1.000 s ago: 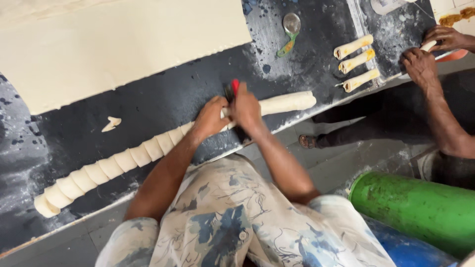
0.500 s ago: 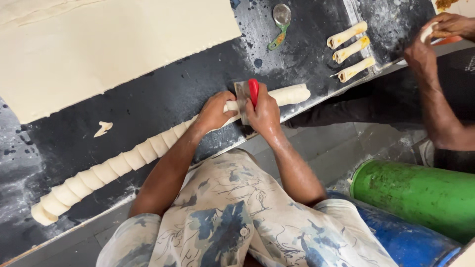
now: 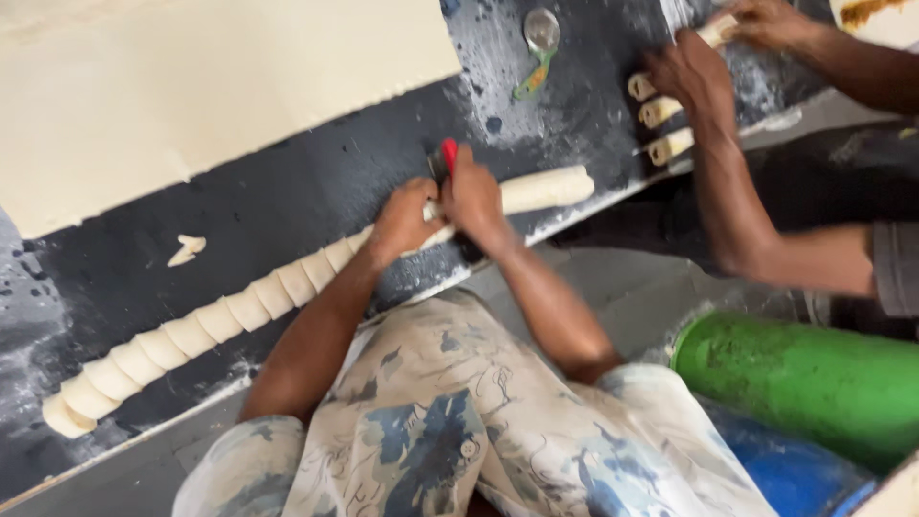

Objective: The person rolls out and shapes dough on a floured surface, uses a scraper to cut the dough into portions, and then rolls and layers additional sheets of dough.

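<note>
So the right hand point(image 3: 471, 196) was wrapped tight around a red-handled dough cutter point(image 3: 444, 159), blade down into the long dough roll point(image 3: 316, 271), while the left hand point(image 3: 402, 218) sat closed over the roll right next to the cut, pinning it to the dark floured bench point(image 3: 287, 196). To my eye, the trick with a step like this was keeping the blade square to the log and pressing straight down rather than sawing, with the holding hand snug beside the blade so the roll didn't squash or skate on the flour, and spacing each cut to match the last piece. The roll itself looked pale, smooth and soft, running diagonally along the front edge of the bench: the stretch to the left was already chopped into chunky, fairly even slices lying touching in a row, and the stretch to the right was uncut. A little dough scrap point(image 3: 185, 250) lay apart behind it, near a big sheet of rolled dough point(image 3: 191, 86). Another person's hands point(image 3: 694, 72) were busy with short dough pieces point(image 3: 662, 112) further along.
</note>
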